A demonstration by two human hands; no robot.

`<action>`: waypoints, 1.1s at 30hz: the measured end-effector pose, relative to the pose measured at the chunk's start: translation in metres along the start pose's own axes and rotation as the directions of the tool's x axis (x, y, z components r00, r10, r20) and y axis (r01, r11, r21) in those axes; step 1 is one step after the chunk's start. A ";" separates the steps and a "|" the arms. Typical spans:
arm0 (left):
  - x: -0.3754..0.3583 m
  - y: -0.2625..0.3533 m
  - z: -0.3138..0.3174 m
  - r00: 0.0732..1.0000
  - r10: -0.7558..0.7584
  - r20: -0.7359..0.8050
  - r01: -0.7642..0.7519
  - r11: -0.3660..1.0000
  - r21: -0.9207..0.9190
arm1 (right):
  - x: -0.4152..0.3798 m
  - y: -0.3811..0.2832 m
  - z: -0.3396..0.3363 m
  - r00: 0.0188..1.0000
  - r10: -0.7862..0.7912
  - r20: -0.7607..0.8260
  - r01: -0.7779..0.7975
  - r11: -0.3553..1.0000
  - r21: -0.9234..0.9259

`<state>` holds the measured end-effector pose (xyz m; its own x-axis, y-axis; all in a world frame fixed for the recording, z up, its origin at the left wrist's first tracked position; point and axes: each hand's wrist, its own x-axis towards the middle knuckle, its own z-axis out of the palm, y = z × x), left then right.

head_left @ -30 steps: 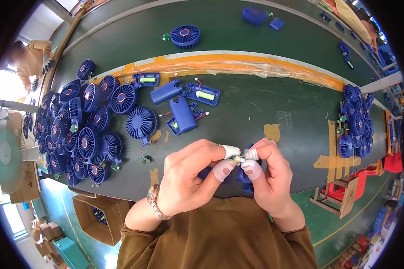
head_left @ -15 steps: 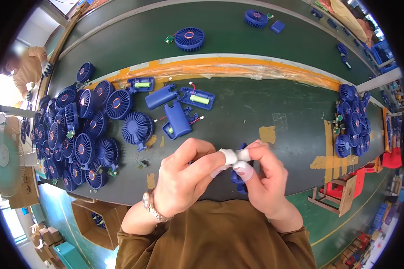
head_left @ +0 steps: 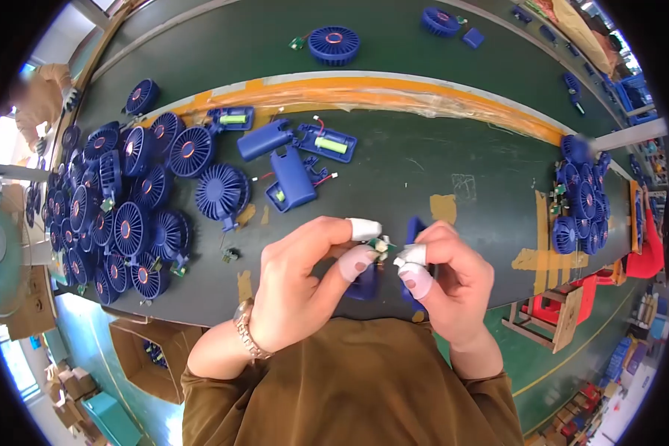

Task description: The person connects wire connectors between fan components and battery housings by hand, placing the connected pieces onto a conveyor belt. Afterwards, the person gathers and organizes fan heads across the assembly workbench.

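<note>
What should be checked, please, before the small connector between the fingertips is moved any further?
1. Left hand pinches the small connector: ok.
2. Right hand grips its side: ok.
3. Finger covers on both thumbs and forefingers: ok.
4. Connector fully mated: cannot tell, too small.
5. Blue fan part under the hands rests on the table: cannot tell, mostly hidden.
6. Open battery case lies apart from the hands: ok.

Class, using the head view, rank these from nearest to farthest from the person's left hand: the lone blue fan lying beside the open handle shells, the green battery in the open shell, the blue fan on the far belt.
1. Lone blue fan, up-left of the left hand.
2. Green battery, farther up.
3. Far-belt blue fan, top.
</note>
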<state>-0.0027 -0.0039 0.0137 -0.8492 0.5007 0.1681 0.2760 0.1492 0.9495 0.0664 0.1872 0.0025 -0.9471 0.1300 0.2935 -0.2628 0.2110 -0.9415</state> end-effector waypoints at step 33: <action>0.012 0.007 -0.023 0.946 0.223 0.237 -0.246 0.967 0.071 | 0.007 -0.001 0.002 0.996 -0.028 0.082 0.030 0.999 -0.022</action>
<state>-0.0217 -0.0161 0.0281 -0.6347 0.7086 0.3082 0.5078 0.0818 0.8576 0.0599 0.1857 0.0048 -0.9513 0.0441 0.3051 -0.2869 0.2356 -0.9285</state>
